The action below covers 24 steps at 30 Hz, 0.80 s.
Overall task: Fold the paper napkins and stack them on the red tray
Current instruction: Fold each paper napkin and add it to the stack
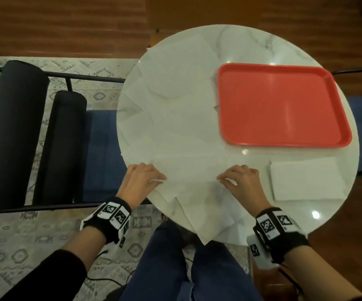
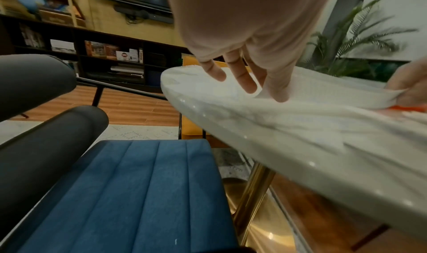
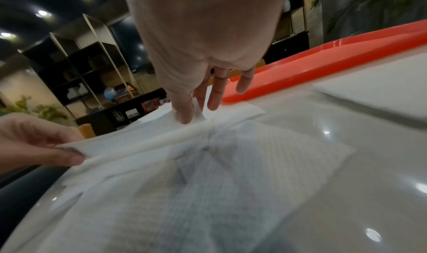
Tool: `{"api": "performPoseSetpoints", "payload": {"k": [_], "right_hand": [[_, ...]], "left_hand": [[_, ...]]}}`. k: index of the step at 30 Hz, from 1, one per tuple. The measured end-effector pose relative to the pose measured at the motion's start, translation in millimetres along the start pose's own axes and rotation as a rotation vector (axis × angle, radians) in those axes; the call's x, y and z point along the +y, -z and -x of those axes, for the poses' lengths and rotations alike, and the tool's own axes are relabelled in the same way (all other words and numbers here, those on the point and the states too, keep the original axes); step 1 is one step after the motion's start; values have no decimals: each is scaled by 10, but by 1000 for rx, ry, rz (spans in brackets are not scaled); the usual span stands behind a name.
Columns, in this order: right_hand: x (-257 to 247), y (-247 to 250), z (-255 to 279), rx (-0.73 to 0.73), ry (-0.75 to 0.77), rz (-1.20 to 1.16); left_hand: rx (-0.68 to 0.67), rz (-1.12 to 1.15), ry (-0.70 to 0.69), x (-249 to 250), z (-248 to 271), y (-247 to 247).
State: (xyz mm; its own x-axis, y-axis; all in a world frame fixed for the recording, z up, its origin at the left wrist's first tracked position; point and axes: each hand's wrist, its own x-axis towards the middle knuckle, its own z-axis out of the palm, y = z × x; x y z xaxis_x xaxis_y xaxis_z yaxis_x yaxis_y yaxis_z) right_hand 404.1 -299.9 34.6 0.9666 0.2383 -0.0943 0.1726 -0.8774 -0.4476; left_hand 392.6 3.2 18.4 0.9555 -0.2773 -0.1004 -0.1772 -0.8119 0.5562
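Several unfolded white paper napkins (image 1: 175, 118) lie overlapping across the left half of the round marble table (image 1: 251, 46). My left hand (image 1: 145, 179) pinches the left corner of the nearest napkin (image 1: 190, 172) between thumb and fingers, as the left wrist view (image 2: 265, 90) shows. My right hand (image 1: 238, 181) pinches its right corner (image 3: 196, 114). The napkin's edge is lifted slightly between both hands (image 3: 129, 143). The red tray (image 1: 282, 105) sits at the right of the table with nothing in it. A folded napkin (image 1: 306, 179) lies in front of the tray.
A blue cushioned chair (image 2: 129, 193) with black bolster arms (image 1: 12, 127) stands left of the table. Another napkin (image 1: 206, 216) hangs over the table's near edge above my legs. A patterned rug and wooden floor surround the table.
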Motion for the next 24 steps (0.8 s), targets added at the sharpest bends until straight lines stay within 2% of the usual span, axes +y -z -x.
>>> {"api": "performPoseSetpoints", "payload": {"k": [4, 6, 11, 13, 16, 19, 24], "right_hand": [[-15, -68, 34, -172, -67, 55], [-21, -32, 52, -226, -88, 87], [-277, 13, -65, 60, -72, -20], [-517, -115, -195, -28, -5, -29], [-808, -390, -321, -322, 49, -9], [-787, -558, -362, -423, 38, 68], [-448, -555, -306, -378, -38, 155]], "left_hand": [[-98, -92, 24, 32, 29, -32], [-103, -75, 39, 60, 54, 19], [117, 92, 23, 272, -25, 67], [36, 29, 43, 440, -137, -45], [-237, -228, 135, 539, -228, -322], [-250, -334, 177, 420, -229, -522], [-201, -295, 168, 298, -190, -589]]}}
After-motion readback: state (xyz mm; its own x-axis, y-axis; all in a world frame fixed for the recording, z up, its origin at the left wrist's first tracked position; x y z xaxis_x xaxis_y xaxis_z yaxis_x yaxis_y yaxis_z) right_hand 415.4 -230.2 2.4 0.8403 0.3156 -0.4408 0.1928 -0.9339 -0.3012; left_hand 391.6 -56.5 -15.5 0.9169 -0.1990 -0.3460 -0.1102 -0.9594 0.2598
